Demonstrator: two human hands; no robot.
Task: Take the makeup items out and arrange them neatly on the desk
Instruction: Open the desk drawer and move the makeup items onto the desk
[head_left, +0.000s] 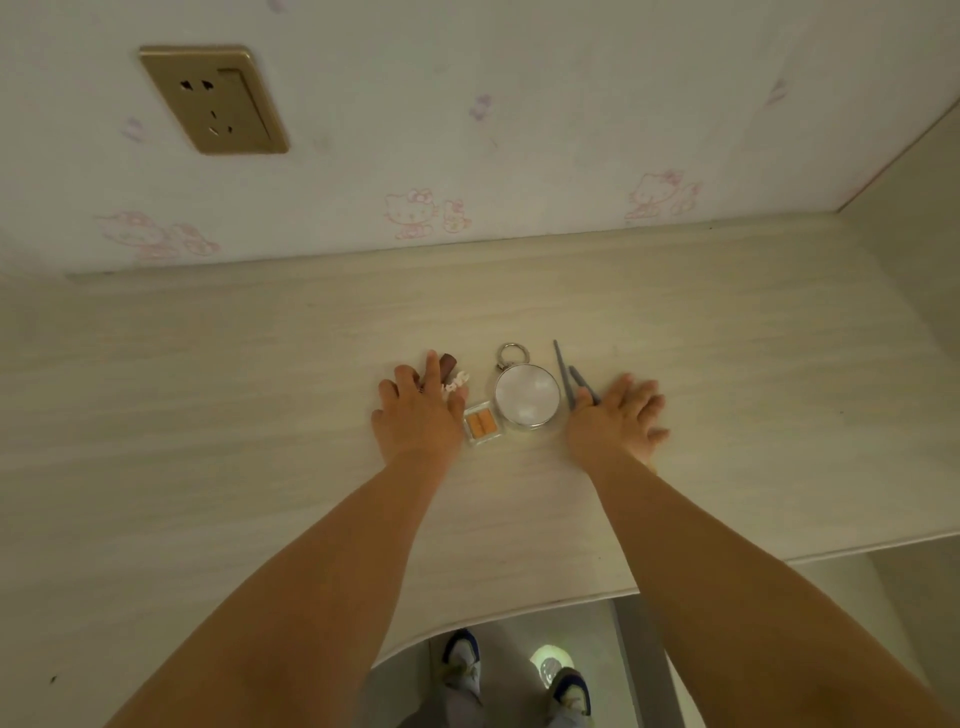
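Round silver-rimmed compact mirror: fragile, slick, so grip by rim. Left hand spread left of it, right hand spread right.

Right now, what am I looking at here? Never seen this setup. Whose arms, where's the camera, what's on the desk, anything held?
No robot: these are a person's bare arms, filmed by one wide-angle camera on their head, looking down. On the pale desk lie a round mirror compact with a key ring, a small orange palette, a brown tube and two grey-blue sticks. The left hand rests flat, fingers against the tube. The right hand lies flat, touching the sticks. Nothing is gripped.
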